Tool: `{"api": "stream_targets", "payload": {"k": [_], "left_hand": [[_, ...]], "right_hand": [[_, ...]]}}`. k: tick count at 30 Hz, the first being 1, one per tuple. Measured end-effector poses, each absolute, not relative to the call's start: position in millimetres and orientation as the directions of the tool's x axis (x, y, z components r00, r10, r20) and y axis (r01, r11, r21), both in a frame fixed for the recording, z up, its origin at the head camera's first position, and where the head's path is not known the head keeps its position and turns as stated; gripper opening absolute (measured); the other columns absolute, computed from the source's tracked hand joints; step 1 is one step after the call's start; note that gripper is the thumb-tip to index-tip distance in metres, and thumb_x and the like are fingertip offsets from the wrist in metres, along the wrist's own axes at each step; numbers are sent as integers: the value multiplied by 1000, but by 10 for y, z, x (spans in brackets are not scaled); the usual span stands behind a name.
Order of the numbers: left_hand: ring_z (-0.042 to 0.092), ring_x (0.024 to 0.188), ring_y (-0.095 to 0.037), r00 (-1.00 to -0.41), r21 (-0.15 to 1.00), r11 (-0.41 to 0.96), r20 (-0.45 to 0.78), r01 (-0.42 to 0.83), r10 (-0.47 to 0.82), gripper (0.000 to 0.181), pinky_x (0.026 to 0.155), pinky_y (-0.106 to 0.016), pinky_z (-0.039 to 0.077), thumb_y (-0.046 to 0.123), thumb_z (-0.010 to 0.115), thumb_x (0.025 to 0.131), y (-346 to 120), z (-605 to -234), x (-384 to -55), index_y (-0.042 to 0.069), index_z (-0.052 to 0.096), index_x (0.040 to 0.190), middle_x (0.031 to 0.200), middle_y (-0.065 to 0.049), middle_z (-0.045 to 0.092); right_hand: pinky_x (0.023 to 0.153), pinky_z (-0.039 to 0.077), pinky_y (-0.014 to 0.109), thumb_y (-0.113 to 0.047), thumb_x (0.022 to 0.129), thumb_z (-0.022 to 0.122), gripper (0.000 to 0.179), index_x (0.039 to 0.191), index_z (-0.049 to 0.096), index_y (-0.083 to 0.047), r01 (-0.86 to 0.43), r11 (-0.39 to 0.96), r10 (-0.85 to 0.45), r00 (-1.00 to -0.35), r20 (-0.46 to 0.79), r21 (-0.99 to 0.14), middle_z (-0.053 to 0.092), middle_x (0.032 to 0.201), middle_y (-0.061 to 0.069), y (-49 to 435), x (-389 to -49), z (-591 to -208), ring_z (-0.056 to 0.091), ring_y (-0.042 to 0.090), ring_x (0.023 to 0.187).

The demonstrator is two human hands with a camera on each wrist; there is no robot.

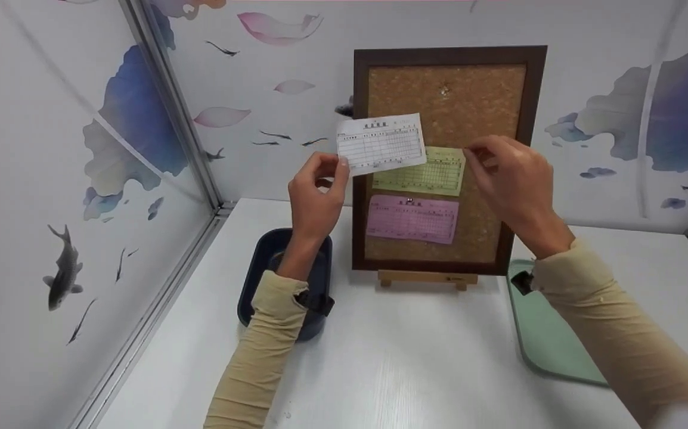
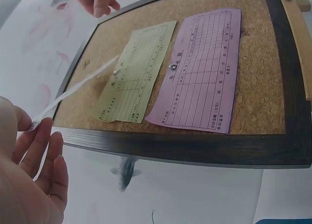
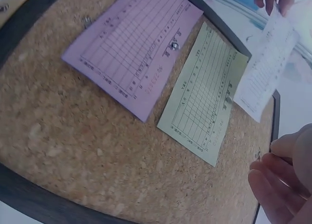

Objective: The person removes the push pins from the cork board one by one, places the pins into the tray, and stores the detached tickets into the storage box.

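My left hand (image 1: 319, 199) pinches a white printed slip (image 1: 383, 143) by its lower left corner. The slip tilts in front of the cork board (image 1: 487, 208) and overlaps a green slip (image 1: 415, 179) in the head view. Below the green one, a purple slip (image 1: 412, 220) is fixed with a silver push pin (image 3: 174, 46). Another pin (image 2: 115, 73) shows on the green slip in the left wrist view. My right hand (image 1: 517, 179) is beside the green slip's upper right corner, thumb and forefinger pinched at a small shiny pin (image 3: 259, 156).
A small wooden stand (image 1: 427, 277) supports the dark-framed board. Under my left forearm is a dark blue bin (image 1: 247, 286), and a pale green tray (image 1: 549, 345) lies by my right forearm. Shiny metal bits (image 1: 444, 90) sit high on the cork. Painted panels rise behind and left.
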State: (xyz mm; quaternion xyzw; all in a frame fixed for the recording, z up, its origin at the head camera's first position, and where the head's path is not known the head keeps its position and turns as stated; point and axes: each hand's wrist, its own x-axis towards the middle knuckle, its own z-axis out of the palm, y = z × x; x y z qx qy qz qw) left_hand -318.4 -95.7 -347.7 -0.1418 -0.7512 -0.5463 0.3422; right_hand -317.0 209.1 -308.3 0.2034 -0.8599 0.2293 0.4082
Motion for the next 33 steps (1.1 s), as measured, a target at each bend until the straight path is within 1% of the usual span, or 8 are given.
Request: {"api": "stream_targets", "payload": {"k": [5, 8, 12, 15, 20, 22, 29, 33], "left_hand": [[71, 96, -10, -709, 705, 360, 690, 611, -147, 20, 84, -32, 57, 28, 67, 108, -942, -3533, -3059, 11, 74, 113, 106, -1, 79], [71, 96, -9, -703, 701, 353, 696, 620, -147, 19, 84, -32, 57, 28, 68, 108, -954, -3568, -2988, 11, 75, 113, 105, -1, 78], [70, 96, -9, -702, 706, 335, 695, 624, -157, 18, 84, -32, 57, 27, 69, 107, -1006, -3610, -2899, 11, 76, 113, 104, 0, 78], [70, 95, -10, -704, 712, 322, 691, 624, -162, 18, 83, -32, 57, 27, 70, 106, -1060, -3631, -2841, 11, 76, 113, 104, -1, 78], [70, 96, -13, -715, 724, 313, 679, 615, -164, 18, 84, -32, 56, 27, 71, 106, -1152, -3667, -2786, 12, 77, 114, 106, -1, 78], [70, 96, -14, -718, 727, 307, 676, 614, -164, 18, 83, -32, 56, 27, 71, 107, -1183, -3681, -2775, 12, 77, 114, 107, -2, 78], [73, 92, -15, -724, 742, 281, 665, 609, -184, 16, 82, -29, 56, 23, 71, 106, -1277, -3742, -2745, 10, 76, 113, 106, -3, 77], [74, 91, -16, -734, 759, 273, 647, 591, -206, 15, 82, -28, 56, 23, 72, 106, -1326, -3771, -2719, 10, 77, 112, 106, -4, 76]], "right_hand": [[78, 65, 48, -15, 104, 73, 17, 112, 79, -2, -547, 785, -115, -591, 798, -292, 82, 107, 14, 2110, -2980, -3208, 80, 30, 89], [77, 61, 23, -15, 104, 74, 16, 113, 80, -3, -556, 769, -95, -588, 803, -316, 82, 105, 13, 2126, -2850, -3270, 79, 27, 88], [77, 43, 1, -15, 102, 76, 16, 114, 81, -5, -557, 753, -57, -588, 807, -352, 82, 103, 11, 2207, -2686, -3352, 75, 24, 84], [78, 43, 0, -17, 102, 77, 16, 113, 82, -6, -541, 745, -4, -589, 808, -391, 82, 102, 10, 2320, -2588, -3435, 73, 18, 87], [78, 45, -1, -19, 101, 78, 16, 111, 83, -7, -506, 741, 53, -612, 789, -442, 83, 105, 9, 2575, -2482, -3625, 64, -17, 95], [77, 46, -2, -18, 100, 78, 16, 111, 83, -6, -496, 735, 69, -624, 779, -463, 83, 105, 11, 2680, -2451, -3703, 59, -25, 95], [74, 45, -2, -15, 97, 82, 15, 110, 83, -7, -450, 718, 132, -661, 738, -531, 83, 101, 11, 2976, -2350, -3934, 62, -24, 92], [73, 46, -2, -13, 95, 83, 15, 110, 84, -9, -401, 719, 180, -683, 708, -568, 82, 99, 2, 3127, -2317, -4078, 63, -23, 90]]}}
